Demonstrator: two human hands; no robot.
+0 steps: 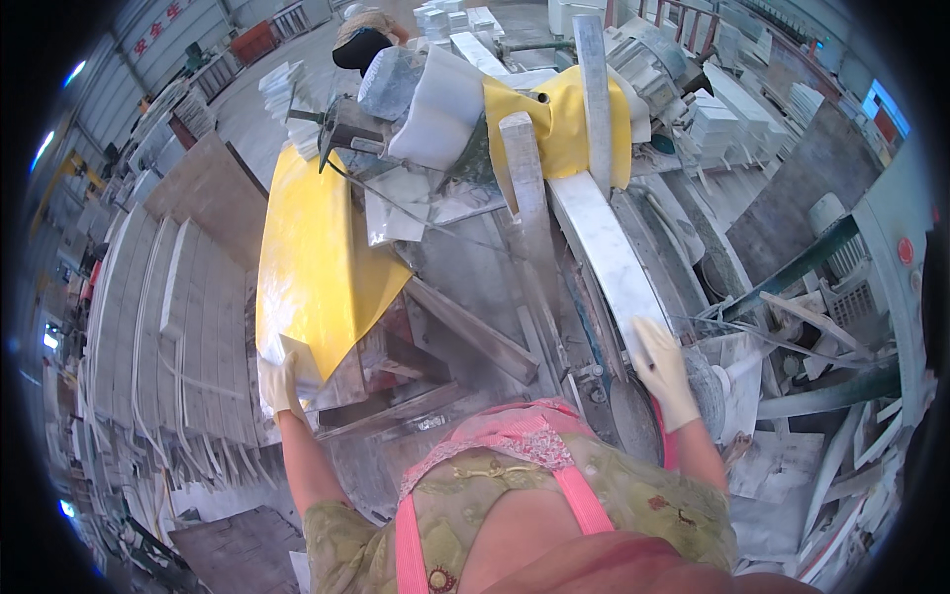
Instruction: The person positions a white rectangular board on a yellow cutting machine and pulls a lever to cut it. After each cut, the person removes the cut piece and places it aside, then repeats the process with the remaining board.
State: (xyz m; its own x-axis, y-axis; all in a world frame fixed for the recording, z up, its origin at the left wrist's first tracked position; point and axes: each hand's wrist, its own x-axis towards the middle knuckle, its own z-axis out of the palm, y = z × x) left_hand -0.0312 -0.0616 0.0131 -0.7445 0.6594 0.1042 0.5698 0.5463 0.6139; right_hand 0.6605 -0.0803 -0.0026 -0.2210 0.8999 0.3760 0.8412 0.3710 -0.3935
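Observation:
My left hand (280,382), in a pale glove, is closed on a small white stone piece (297,356) at the near end of a yellow sheet (309,247). The sheet drapes over a support and hides what lies beneath it. On the right, a long white marble strip (606,243) with grey veins runs away from me along a machine bed, its far end under a yellow flap (569,119). My right hand (665,376), gloved too, grips the strip's near end, its fingers lying over the surface.
An upright grey post (527,173) and a taller one (594,99) stand beside the strip. Long stone slabs (148,317) lean in rows at the left. A wooden beam (470,332) slants between my hands. Another person (366,38) bends over at the far left.

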